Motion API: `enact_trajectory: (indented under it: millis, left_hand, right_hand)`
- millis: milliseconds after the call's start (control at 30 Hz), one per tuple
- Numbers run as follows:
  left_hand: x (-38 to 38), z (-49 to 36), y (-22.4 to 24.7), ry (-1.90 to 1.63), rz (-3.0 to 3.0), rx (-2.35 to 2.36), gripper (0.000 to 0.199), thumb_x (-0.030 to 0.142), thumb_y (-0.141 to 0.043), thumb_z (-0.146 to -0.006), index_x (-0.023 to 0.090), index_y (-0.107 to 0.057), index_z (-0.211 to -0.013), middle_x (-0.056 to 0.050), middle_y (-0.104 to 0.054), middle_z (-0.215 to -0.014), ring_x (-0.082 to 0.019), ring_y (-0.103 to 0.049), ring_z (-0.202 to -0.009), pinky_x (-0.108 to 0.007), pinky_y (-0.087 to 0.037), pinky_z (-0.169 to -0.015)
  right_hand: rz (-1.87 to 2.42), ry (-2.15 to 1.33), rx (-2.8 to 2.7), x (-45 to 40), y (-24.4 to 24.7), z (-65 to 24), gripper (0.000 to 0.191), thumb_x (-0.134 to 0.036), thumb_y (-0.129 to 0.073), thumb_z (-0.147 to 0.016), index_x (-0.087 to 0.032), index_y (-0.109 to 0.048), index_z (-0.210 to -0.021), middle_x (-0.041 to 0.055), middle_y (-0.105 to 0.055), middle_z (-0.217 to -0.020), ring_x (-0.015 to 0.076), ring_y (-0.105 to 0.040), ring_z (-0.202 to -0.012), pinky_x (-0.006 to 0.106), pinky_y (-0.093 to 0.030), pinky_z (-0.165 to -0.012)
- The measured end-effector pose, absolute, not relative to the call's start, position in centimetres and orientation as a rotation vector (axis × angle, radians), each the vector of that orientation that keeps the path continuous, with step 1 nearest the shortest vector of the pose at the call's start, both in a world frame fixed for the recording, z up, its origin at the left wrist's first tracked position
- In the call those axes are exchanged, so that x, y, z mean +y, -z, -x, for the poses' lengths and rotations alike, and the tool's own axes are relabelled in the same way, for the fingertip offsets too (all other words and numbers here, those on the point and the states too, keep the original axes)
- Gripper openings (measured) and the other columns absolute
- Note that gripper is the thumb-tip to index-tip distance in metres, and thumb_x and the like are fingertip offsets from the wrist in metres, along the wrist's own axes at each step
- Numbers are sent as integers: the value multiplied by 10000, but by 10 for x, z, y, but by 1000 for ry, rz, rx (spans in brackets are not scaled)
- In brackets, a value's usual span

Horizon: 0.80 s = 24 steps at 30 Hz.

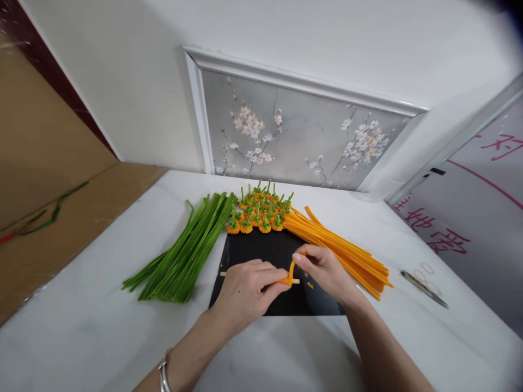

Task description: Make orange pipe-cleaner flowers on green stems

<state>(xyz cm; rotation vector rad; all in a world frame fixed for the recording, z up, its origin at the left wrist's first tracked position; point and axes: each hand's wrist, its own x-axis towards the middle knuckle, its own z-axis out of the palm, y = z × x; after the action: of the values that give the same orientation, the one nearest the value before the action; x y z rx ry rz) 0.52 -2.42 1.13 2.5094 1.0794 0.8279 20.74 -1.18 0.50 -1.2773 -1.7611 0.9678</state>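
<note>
The left hand (247, 291) lay over a stick (296, 281), thumb and forefinger pinched tight near its right end, where an orange strip (291, 269) bent around the wood. The stick's other end poked out to the left of the hand. The right hand (324, 270) held the strip's upper part in a narrow pinch of thumb and fingers, drawing it up from the stick. Both hands, the stick and the strip were above a black mat (261, 253) at the middle of the white table (102, 326).

On the mat, orange scraps (309, 285) lay just beside the stick's right end. Along the mat's far edge stood a cluster of orange pumpkins (265, 223) with green stalks. To the left lay a bundle of green stems (183, 261); to the right, behind the right hand, a bundle of orange stems (339, 245) fanned out toward the near right. Farther right lay thin bands (427, 268) and a slim metal tool (425, 288), perhaps snips, too blurred to be sure. A silver bracelet (164, 375) circled the left wrist.
</note>
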Motion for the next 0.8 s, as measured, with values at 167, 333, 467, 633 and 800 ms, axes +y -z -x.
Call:
enact_trajectory:
  millis: [167, 333, 467, 633, 800]
  left_hand:
    - [-22, -3, -6, -943, -2422, 1220, 208, 305, -606, -878, 276, -685, -1068, 27, -710, -772, -129, -598, -667, -242, -416, -605]
    - [-20, -2, -4, -995, -2388, 1249, 260, 259, -558, -908, 295, -666, -1141, 22, -716, -814, -127, -636, -737, -227, -448, -631]
    - [-20, -1, -5, -1031, -2355, 1309, 238, 276, -530, -924, 291, -685, -1105, 23, -729, -889, -124, -652, -791, -228, -467, -683]
    - [-23, -1, -4, -948, -2373, 1393, 229, 289, -509, -933, 298, -689, -1074, 23, -712, -864, -132, -647, -785, -232, -440, -675]
    - [-23, -2, -3, -883, -2309, 1415, 225, 281, -512, -926, 313, -687, -1064, 26, -692, -838, -128, -638, -742, -224, -413, -639]
  right_hand:
    - [1373, -933, -1922, -13, 1, -209, 421, -433, -450, -934, -168, -522, -614, -50, -416, -548, 88, -366, -512, 213, -294, -480]
    - [1389, -904, -2054, -23, 0, -203, 352, -337, -420, -956, -175, -584, -689, -40, -517, -590, 98, -457, -549, 209, -344, -533]
    - [1311, -908, -2196, -32, -9, -197, 319, -242, -424, -944, -180, -563, -663, -44, -534, -597, 92, -469, -553, 206, -341, -552]
    - [1221, -945, -2252, -40, -20, -193, 322, -191, -397, -934, -179, -521, -637, -45, -501, -588, 85, -426, -534, 206, -312, -530]
    - [1229, -996, -2241, -42, -21, -193, 326, -216, -411, -938, -178, -541, -642, -43, -535, -587, 80, -458, -527, 197, -332, -526]
